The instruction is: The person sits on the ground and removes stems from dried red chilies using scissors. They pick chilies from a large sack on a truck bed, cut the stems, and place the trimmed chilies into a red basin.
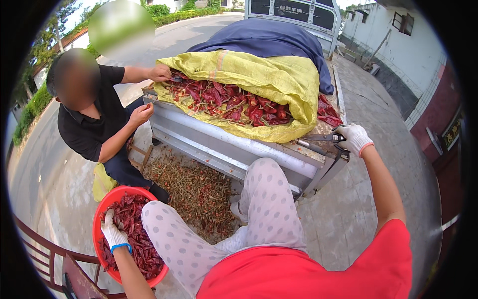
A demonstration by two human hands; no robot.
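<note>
My left hand (113,231), in a white glove with a blue cuff, rests over dark red dried chili peppers (142,251) in a round red basin (97,238). Its fingers look loosely apart; I see no pepper gripped in them. On the right, my gloved right hand (354,138) closes on the handles of metal scissors (323,137) at the truck bed's corner. A dark-handled tool lies just below them. More red chili peppers (234,102) with stems spill from the mouth of a yellow woven sack (279,82) beside the scissors.
A person in black (94,124) sits at the left, one hand at the sack's edge. The metal truck bed (214,134) stands before my knees. Stems and red bits (194,194) litter the ground. A brown metal railing (50,249) is near the basin; a dark blue cover (264,37) lies behind the sack.
</note>
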